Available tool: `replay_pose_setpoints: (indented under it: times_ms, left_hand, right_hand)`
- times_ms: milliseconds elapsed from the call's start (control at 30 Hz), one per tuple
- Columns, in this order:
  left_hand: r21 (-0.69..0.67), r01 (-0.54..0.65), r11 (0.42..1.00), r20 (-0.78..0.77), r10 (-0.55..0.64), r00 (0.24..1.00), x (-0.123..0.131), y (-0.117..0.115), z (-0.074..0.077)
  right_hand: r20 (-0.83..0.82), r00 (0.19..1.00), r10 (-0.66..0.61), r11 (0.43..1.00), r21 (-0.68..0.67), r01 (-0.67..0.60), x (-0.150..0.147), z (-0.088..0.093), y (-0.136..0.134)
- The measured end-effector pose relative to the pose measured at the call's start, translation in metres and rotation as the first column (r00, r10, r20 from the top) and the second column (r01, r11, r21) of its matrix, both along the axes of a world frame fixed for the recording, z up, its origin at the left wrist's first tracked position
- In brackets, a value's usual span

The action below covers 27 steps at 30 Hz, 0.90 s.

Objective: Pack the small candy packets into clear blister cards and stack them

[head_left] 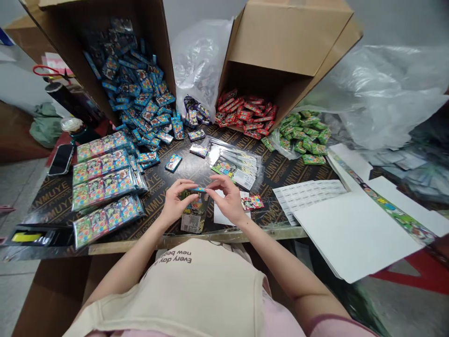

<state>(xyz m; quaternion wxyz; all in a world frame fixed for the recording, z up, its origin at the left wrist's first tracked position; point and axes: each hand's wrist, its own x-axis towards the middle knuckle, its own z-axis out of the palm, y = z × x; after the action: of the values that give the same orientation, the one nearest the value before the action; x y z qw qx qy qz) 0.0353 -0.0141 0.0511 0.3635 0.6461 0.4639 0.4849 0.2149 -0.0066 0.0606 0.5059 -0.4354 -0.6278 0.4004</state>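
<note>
left hand [175,202] and right hand [228,199] both pinching a small blue packet [198,189] just above a printed pouch [194,216] near the bench [280,175] front edge, filled pouches [105,187] stacked left, blue packets [140,93] spilling from a far cardboard box [70,47]

small blue packet [198,189] mostly covered: fingers of left hand [174,202] and right hand [228,200] pinch its two ends, print unreadable. Printed pouch [193,217] under the hands, top half hidden, label too small to read. Left cardboard box [70,28] and right cardboard box [291,32] cut off by top edge; deep insides dark, can't tell what's there. Red scissors [47,71] partly hidden behind left cardboard box. Label sheet [308,193] text too small. Stuff under clear plastic [386,93] far right blurred, can't identify. Apron [196,290] hides both upper arms; bottom edge cuts it off.
</note>
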Motion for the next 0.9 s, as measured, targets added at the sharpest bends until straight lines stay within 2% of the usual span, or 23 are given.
replay_pose_setpoints:
  times_ms: [100, 200, 267, 400, 433, 500, 567, 667, 733, 800, 900]
  left_hand:
    - [0.094, -0.001, 0.996, -0.080, 0.009, 0.997, -0.003, 0.001, 0.008]
    - [0.161, 0.020, 0.987, -0.114, -0.002, 0.994, -0.004, 0.000, 0.011]
    - [0.180, 0.040, 0.983, -0.129, -0.016, 0.992, -0.007, 0.000, 0.012]
    - [0.120, 0.050, 0.992, -0.162, -0.030, 0.986, -0.018, 0.001, 0.015]
    - [0.087, 0.056, 0.995, -0.167, -0.041, 0.985, -0.021, 0.001, 0.016]
    - [0.005, 0.084, 0.996, -0.154, -0.082, 0.985, -0.027, 0.003, 0.018]
    - [-0.079, 0.091, 0.993, -0.086, -0.097, 0.992, -0.031, 0.004, 0.017]
    - [-0.186, 0.032, 0.982, 0.071, -0.019, 0.997, -0.032, 0.004, 0.013]
    - [-0.212, 0.013, 0.977, 0.119, 0.013, 0.993, -0.032, 0.001, 0.012]
    - [-0.206, 0.023, 0.978, 0.101, -0.002, 0.995, -0.033, -0.002, 0.012]
    - [-0.200, 0.035, 0.979, 0.054, -0.025, 0.998, -0.033, -0.006, 0.015]
  right_hand:
    - [0.077, 0.996, -0.048, 0.992, 0.117, 0.039, -0.004, -0.002, -0.006]
    - [0.182, 0.983, -0.002, 0.977, 0.211, -0.037, -0.003, 0.001, -0.009]
    - [0.187, 0.981, 0.043, 0.985, 0.153, -0.073, 0.000, 0.006, -0.006]
    - [0.189, 0.982, 0.013, 0.998, 0.064, -0.026, 0.004, 0.025, 0.017]
    - [0.197, 0.979, 0.043, 0.998, 0.045, -0.053, 0.003, 0.030, 0.025]
    - [0.194, 0.961, 0.198, 0.980, -0.044, -0.193, -0.001, 0.039, 0.041]
    - [0.158, 0.896, 0.415, 0.904, -0.184, -0.386, -0.009, 0.045, 0.055]
    - [0.082, 0.722, 0.687, 0.694, -0.370, -0.618, -0.022, 0.046, 0.072]
    - [0.047, 0.619, 0.784, 0.571, -0.449, -0.688, -0.029, 0.044, 0.078]
    - [0.050, 0.562, 0.826, 0.510, -0.493, -0.705, -0.034, 0.043, 0.082]
    - [0.084, 0.527, 0.846, 0.491, -0.510, -0.706, -0.038, 0.043, 0.084]
